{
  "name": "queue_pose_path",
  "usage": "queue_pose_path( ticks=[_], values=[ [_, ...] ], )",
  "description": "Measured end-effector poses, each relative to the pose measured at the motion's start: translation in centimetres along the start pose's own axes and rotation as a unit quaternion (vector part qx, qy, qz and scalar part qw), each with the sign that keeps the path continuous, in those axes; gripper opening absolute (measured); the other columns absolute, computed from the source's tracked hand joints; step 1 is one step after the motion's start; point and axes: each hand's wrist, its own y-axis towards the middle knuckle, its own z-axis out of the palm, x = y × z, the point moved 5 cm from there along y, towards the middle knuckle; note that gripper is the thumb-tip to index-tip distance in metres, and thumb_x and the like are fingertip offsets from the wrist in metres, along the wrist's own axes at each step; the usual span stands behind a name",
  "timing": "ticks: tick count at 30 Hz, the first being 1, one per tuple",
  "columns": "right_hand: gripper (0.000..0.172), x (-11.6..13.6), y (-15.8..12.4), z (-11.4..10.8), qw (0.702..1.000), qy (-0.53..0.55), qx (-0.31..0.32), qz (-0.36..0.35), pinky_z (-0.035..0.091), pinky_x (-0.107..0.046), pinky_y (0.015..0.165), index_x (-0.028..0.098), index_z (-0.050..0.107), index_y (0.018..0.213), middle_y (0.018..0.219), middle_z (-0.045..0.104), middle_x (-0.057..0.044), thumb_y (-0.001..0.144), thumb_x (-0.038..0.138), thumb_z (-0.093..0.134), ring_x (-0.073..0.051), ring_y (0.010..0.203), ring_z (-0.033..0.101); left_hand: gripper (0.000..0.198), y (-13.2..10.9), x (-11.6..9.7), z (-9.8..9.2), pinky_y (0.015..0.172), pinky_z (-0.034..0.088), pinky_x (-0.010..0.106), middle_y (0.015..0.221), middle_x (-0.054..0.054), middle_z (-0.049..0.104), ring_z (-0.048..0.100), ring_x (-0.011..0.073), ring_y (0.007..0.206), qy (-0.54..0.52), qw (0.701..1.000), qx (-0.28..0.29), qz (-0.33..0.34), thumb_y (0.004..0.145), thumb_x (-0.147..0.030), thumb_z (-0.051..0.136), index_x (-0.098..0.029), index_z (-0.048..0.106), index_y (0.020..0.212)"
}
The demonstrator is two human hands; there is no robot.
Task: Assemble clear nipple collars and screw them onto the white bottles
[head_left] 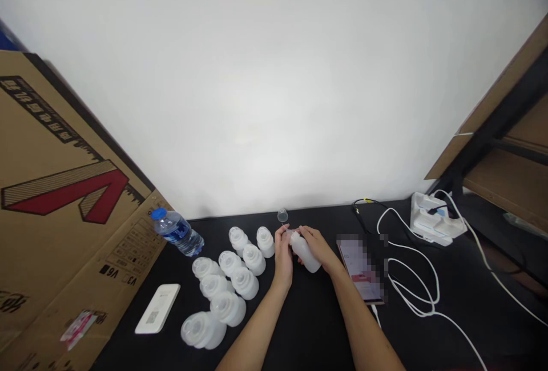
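A white translucent bottle (307, 255) lies tilted between my hands, its neck end toward the wall. My right hand (315, 244) is wrapped round it from the right. My left hand (283, 251) is closed at the neck end, its fingertips pinching a small clear part whose shape is hard to make out. Just beyond my hands a clear domed cap (282, 215) rests on the black table. To the left stand several similar white bottles (228, 307) with clear caps, grouped in uneven rows.
A water bottle (177, 231) with a blue cap leans by a large cardboard box (64, 200) at the left. A white power bank (157, 309) lies near it. Rightward are a phone (362, 271), white cables and a power strip (436, 220) on the black table (312, 325).
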Motion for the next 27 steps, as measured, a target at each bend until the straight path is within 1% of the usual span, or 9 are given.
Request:
queue_pose_path(
  ticks=[3,7,12,15,17,19,21,24,27],
  values=[
    [0.051,-0.1,0.0,0.0,1.000,-0.001,-0.002,-0.004,0.055,-0.031,0.045,0.023,0.069,0.121,0.076,0.077,-0.003,0.102,0.066,0.052,-0.023,0.050,0.070,0.062,0.0,0.0,0.2,0.054,0.046,0.025,0.098,0.003,0.071,0.060,0.0151,0.066,-0.032,0.999,0.012,-0.003,0.095,-0.064,0.067,-0.025,0.051,0.141],
    [0.055,0.0,0.1,-0.2,0.999,-0.034,-0.010,-0.010,0.054,-0.030,0.044,0.022,0.069,0.118,0.071,0.075,-0.002,0.100,0.071,0.052,-0.022,0.050,0.070,0.061,-0.1,0.0,-0.2,0.056,0.047,0.024,0.093,0.001,0.069,0.059,0.0135,0.065,0.011,1.000,-0.021,-0.011,0.088,-0.062,0.080,-0.023,0.056,0.129],
    [0.051,0.3,0.0,0.0,0.999,-0.043,-0.009,-0.027,0.054,-0.030,0.044,0.022,0.069,0.111,0.072,0.073,-0.002,0.101,0.068,0.049,-0.022,0.051,0.069,0.062,-0.2,-0.2,0.2,0.058,0.048,0.026,0.100,0.004,0.073,0.064,0.0168,0.070,-0.007,1.000,0.012,-0.002,0.093,-0.066,0.071,-0.025,0.054,0.137],
    [0.050,0.6,0.1,-0.3,0.994,-0.084,-0.034,-0.053,0.053,-0.029,0.045,0.021,0.071,0.108,0.077,0.074,-0.004,0.103,0.065,0.047,-0.022,0.055,0.069,0.063,-0.1,-0.1,-0.1,0.060,0.049,0.026,0.096,0.003,0.072,0.065,0.0173,0.072,0.006,1.000,-0.015,-0.007,0.091,-0.066,0.075,-0.024,0.055,0.134],
    [0.048,0.9,0.1,-0.6,0.987,-0.124,-0.057,-0.081,0.053,-0.028,0.049,0.020,0.073,0.105,0.085,0.076,-0.005,0.104,0.061,0.048,-0.021,0.060,0.070,0.064,0.1,-0.1,-0.3,0.065,0.052,0.027,0.096,0.004,0.073,0.068,0.0177,0.077,0.019,0.999,-0.036,-0.003,0.085,-0.062,0.084,-0.023,0.057,0.127],
    [0.046,1.1,0.1,-0.7,0.982,-0.144,-0.069,-0.100,0.053,-0.028,0.052,0.021,0.074,0.102,0.088,0.077,-0.006,0.104,0.059,0.048,-0.021,0.063,0.070,0.066,0.2,-0.3,-0.3,0.076,0.056,0.029,0.103,0.006,0.075,0.073,0.0202,0.087,0.017,0.999,-0.031,0.009,0.081,-0.058,0.091,-0.022,0.059,0.125],
    [0.046,1.1,0.0,-0.9,0.983,-0.139,-0.070,-0.099,0.053,-0.029,0.055,0.022,0.075,0.101,0.085,0.077,-0.006,0.105,0.058,0.046,-0.022,0.065,0.070,0.067,0.1,-0.5,0.0,0.084,0.058,0.033,0.114,0.010,0.077,0.075,0.0232,0.097,-0.002,1.000,0.003,0.013,0.083,-0.058,0.089,-0.023,0.059,0.132],
    [0.047,1.1,0.0,-0.9,0.983,-0.136,-0.070,-0.099,0.056,-0.030,0.062,0.023,0.075,0.099,0.083,0.077,-0.005,0.106,0.058,0.044,-0.024,0.073,0.072,0.070,-0.1,-0.5,0.6,0.083,0.060,0.036,0.126,0.013,0.076,0.076,0.0238,0.096,-0.016,0.999,0.049,0.002,0.091,-0.061,0.081,-0.026,0.054,0.145],
    [0.047,1.7,-0.2,-1.0,0.970,-0.180,-0.094,-0.132,0.058,-0.034,0.076,0.024,0.075,0.097,0.095,0.080,-0.008,0.107,0.056,0.042,-0.027,0.088,0.075,0.068,-0.1,-0.4,0.3,0.087,0.059,0.036,0.122,0.011,0.076,0.075,0.0237,0.099,0.004,1.000,0.019,0.017,0.089,-0.060,0.084,-0.026,0.056,0.141]
  ],
)
